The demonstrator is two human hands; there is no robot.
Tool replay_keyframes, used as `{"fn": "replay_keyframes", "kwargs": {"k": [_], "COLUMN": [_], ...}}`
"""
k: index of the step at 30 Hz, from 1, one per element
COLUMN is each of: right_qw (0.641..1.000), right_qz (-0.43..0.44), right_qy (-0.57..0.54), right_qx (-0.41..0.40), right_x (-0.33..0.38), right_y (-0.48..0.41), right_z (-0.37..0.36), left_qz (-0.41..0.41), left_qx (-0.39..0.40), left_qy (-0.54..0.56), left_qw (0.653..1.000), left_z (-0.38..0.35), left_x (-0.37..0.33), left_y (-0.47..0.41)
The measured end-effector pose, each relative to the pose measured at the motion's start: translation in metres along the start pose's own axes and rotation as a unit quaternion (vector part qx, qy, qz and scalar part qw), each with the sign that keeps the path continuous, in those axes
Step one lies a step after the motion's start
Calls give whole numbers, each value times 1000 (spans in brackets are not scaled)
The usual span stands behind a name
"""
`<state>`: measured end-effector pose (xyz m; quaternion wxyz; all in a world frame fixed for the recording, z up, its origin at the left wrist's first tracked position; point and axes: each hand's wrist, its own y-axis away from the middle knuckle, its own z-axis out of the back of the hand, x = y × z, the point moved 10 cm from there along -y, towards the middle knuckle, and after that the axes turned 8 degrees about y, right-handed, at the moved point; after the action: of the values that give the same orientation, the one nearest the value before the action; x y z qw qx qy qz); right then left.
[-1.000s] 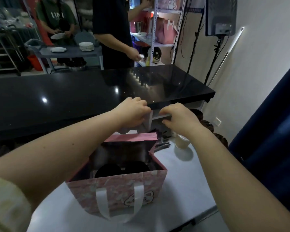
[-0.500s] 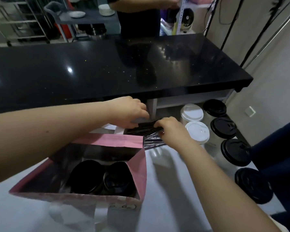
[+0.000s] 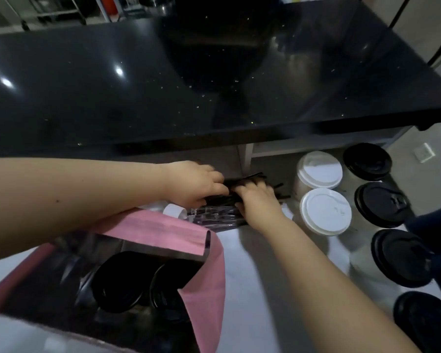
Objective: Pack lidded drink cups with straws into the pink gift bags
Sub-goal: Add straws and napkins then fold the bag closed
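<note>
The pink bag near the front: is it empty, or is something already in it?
Not empty. The pink bag stands open at the top, and two black-lidded cups sit side by side inside.

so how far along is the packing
Done: two black-lidded cups sit in the pink gift bag. In hand: the left hand and right hand hold straws behind the bag; no straw shows inside it. Left: two white-lidded cups and four more black-lidded ones stand unpacked on the table.
</note>
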<state>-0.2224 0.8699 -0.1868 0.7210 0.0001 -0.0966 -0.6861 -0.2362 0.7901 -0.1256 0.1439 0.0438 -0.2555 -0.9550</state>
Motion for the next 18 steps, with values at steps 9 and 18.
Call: {"fn": "replay_keyframes", "kwargs": {"k": [9,18], "right_qw": [999,997], "right_qz": [-10,4], "right_qy": [7,-12], "right_qx": [-45,-79], "right_x": [-6,-4], "right_y": [-12,-9], "right_z": [-13,14], "left_qz": [-9,58], "left_qx": [-60,-97], "left_qy": [-73,21], "left_qw": [995,993], "left_z": [-9,22], "left_x": [-15,3], "left_y": [-3,22]}}
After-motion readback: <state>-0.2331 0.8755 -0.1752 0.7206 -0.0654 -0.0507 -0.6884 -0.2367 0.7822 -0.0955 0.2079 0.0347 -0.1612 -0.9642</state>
